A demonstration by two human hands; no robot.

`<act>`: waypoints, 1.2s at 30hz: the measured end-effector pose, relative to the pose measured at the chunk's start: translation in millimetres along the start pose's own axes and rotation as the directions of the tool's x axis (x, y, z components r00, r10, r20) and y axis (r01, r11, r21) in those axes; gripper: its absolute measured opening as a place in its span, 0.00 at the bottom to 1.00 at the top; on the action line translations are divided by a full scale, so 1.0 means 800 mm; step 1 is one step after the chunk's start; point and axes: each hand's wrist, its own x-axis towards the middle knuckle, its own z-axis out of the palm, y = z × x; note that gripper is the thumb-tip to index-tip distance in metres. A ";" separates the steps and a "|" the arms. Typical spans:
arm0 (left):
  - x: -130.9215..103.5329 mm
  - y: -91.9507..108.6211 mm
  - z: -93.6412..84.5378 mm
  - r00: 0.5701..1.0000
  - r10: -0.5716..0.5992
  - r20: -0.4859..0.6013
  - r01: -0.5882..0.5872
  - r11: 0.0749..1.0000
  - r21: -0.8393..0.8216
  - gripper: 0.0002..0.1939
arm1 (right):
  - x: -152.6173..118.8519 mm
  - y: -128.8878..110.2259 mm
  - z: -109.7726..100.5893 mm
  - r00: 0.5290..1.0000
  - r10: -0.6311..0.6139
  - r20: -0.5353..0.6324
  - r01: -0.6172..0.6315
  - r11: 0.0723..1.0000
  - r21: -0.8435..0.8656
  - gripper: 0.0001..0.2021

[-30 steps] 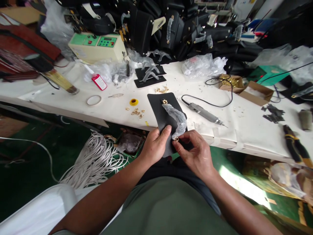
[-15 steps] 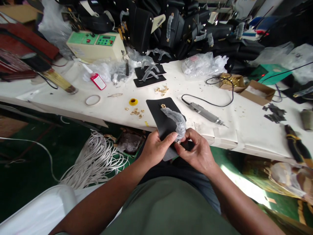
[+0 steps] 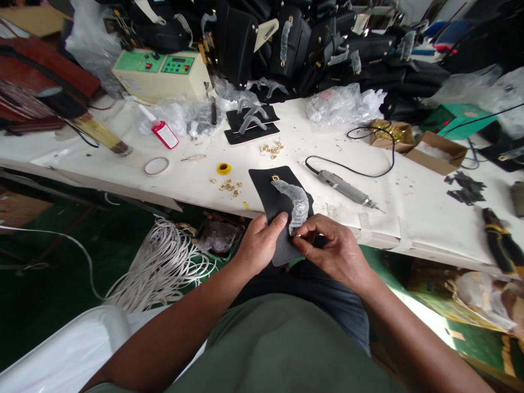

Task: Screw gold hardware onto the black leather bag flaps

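Observation:
A black panel reaches over the table's front edge, and my left hand grips its left side with the thumb on top. On the panel lies a handle wrapped in clear plastic, with a gold fitting at its far end. My right hand is closed in a pinch at the handle's near end, on a small gold piece mostly hidden by the fingertips. Small gold parts lie on the table to the left, and more gold parts lie beyond the panel.
On the white table are a corded grey electric screwdriver, yellow tape roll, red bottle, two black panels and pliers. A control box and black bags stand behind.
The left thumb has shifted off the wrapped handle onto the panel beside it. My right fingers have shifted slightly at the handle's near end, and the gold piece shows between them.

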 end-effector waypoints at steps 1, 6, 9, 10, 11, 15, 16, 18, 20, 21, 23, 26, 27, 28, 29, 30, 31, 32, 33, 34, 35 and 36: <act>0.001 -0.001 -0.001 1.000 -0.004 0.004 0.004 1.000 0.001 0.20 | 0.000 0.001 -0.004 0.999 -0.009 0.041 0.009 1.000 -0.007 0.00; 0.004 -0.005 -0.001 0.999 -0.039 -0.014 0.038 0.998 -0.042 0.21 | 0.001 0.008 -0.019 0.983 -0.148 0.109 0.158 0.983 -0.091 0.05; 0.005 -0.009 0.001 0.998 -0.062 -0.022 0.060 0.995 -0.076 0.22 | 0.002 0.013 -0.020 0.961 -0.258 0.094 0.274 0.933 -0.233 0.06; 0.005 -0.010 0.002 0.997 -0.066 -0.027 0.064 0.995 -0.075 0.22 | 0.001 0.015 -0.019 0.953 -0.287 0.099 0.304 0.910 -0.282 0.06; 0.005 -0.012 0.002 0.997 -0.069 -0.034 0.066 0.995 -0.073 0.22 | 0.001 0.017 -0.019 0.945 -0.310 0.108 0.328 0.888 -0.321 0.06; 0.006 -0.015 0.002 0.995 -0.072 -0.064 0.065 0.993 -0.100 0.22 | -0.001 0.022 -0.015 0.930 -0.349 0.116 0.365 0.845 -0.390 0.05; 0.006 -0.015 0.002 0.995 -0.073 -0.067 0.065 0.991 -0.120 0.22 | -0.002 0.024 -0.013 0.930 -0.352 0.105 0.364 0.844 -0.394 0.05; 0.006 -0.014 0.003 0.995 -0.077 -0.069 0.066 0.985 -0.160 0.21 | -0.003 0.025 -0.010 0.930 -0.361 0.071 0.358 0.843 -0.401 0.04; 0.007 -0.013 0.005 0.993 -0.091 -0.069 0.076 0.977 -0.197 0.21 | -0.005 0.026 -0.007 0.926 -0.377 0.037 0.359 0.842 -0.404 0.04; 0.007 -0.013 0.005 0.993 -0.100 -0.069 0.084 0.974 -0.212 0.21 | -0.006 0.026 -0.005 0.921 -0.388 0.024 0.364 0.839 -0.404 0.05; 0.007 -0.011 0.006 0.992 -0.107 -0.073 0.087 0.969 -0.229 0.20 | -0.007 0.024 -0.003 0.911 -0.412 0.004 0.378 0.831 -0.408 0.06; 0.006 -0.008 0.007 0.993 -0.076 -0.088 0.055 0.974 -0.221 0.19 | -0.008 0.021 -0.001 0.892 -0.451 -0.021 0.401 0.813 -0.423 0.06; 0.006 -0.007 0.008 0.994 -0.063 -0.088 0.043 0.976 -0.214 0.19 | -0.008 0.021 -0.001 0.886 -0.463 -0.027 0.409 0.807 -0.426 0.06; 0.006 -0.007 0.008 0.995 -0.053 -0.086 0.034 0.978 -0.205 0.19 | -0.008 0.020 0.000 0.881 -0.472 -0.031 0.415 0.803 -0.428 0.07; 0.005 -0.007 0.009 0.996 -0.044 -0.084 0.026 0.980 -0.198 0.20 | -0.008 0.020 0.000 0.878 -0.478 -0.031 0.421 0.799 -0.429 0.07; 0.004 -0.007 0.010 0.996 -0.035 -0.084 0.018 0.981 -0.191 0.20 | -0.008 0.020 0.001 0.876 -0.481 -0.033 0.422 0.798 -0.431 0.07; 0.004 -0.007 0.010 0.996 -0.025 -0.087 0.009 0.983 -0.185 0.20 | -0.008 0.020 0.002 0.876 -0.481 -0.034 0.420 0.796 -0.435 0.06; 0.003 -0.008 0.011 0.996 -0.016 -0.093 -0.001 0.983 -0.182 0.21 | -0.009 0.020 0.003 0.877 -0.479 -0.039 0.415 0.796 -0.441 0.06; 0.003 -0.008 0.012 0.995 -0.007 -0.099 -0.011 0.984 -0.179 0.21 | -0.009 0.021 0.005 0.879 -0.476 -0.044 0.408 0.795 -0.450 0.06; 0.002 -0.009 0.012 0.995 0.002 -0.105 -0.020 0.984 -0.176 0.20 | -0.009 0.021 0.006 0.879 -0.474 -0.050 0.401 0.793 -0.459 0.06; 0.002 -0.009 0.012 0.994 0.008 -0.110 -0.028 0.984 -0.174 0.20 | -0.010 0.021 0.007 0.879 -0.474 -0.059 0.394 0.790 -0.469 0.06; 0.003 -0.009 0.012 0.993 0.010 -0.115 -0.031 0.984 -0.175 0.20 | -0.010 0.021 0.008 0.878 -0.473 -0.071 0.387 0.789 -0.477 0.06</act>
